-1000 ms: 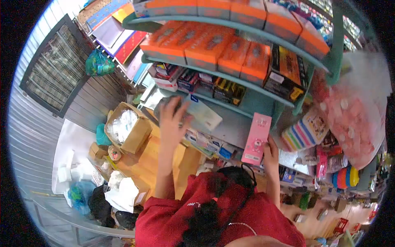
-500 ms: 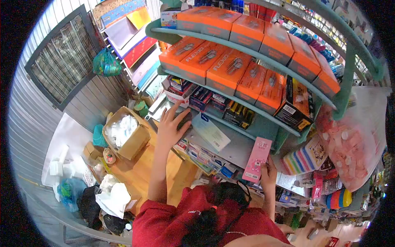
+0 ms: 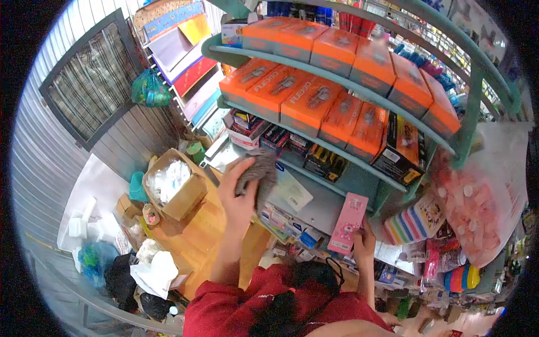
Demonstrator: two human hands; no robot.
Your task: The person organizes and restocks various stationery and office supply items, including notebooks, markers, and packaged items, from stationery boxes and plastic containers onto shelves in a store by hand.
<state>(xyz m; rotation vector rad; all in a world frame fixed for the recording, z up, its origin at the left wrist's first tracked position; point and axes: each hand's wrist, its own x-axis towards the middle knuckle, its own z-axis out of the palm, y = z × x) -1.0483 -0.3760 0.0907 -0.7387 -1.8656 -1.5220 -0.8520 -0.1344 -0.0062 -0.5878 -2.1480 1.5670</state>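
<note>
My left hand (image 3: 237, 194) is closed round a crumpled dark grey cloth (image 3: 260, 175), raised over the left end of the grey shelf (image 3: 320, 210). In my right hand (image 3: 364, 241) is the lower right edge of a pink box (image 3: 348, 222), which stands tilted near the shelf's front. A white and pale-blue flat box (image 3: 292, 190) lies on the shelf between my hands, its left part hidden behind the cloth. Small dark boxes (image 3: 275, 137) stand behind the cloth.
Orange boxes (image 3: 309, 104) fill two shelves above my hands. An open carton (image 3: 175, 182) stands on the wooden table (image 3: 196, 247) at the left. Striped packs (image 3: 412, 220) and a clear bag of pink items (image 3: 469, 208) are at the right.
My left hand, spread beside the shelf before, has closed on the grey cloth and lifted it. The pink box and my right hand have barely shifted.
</note>
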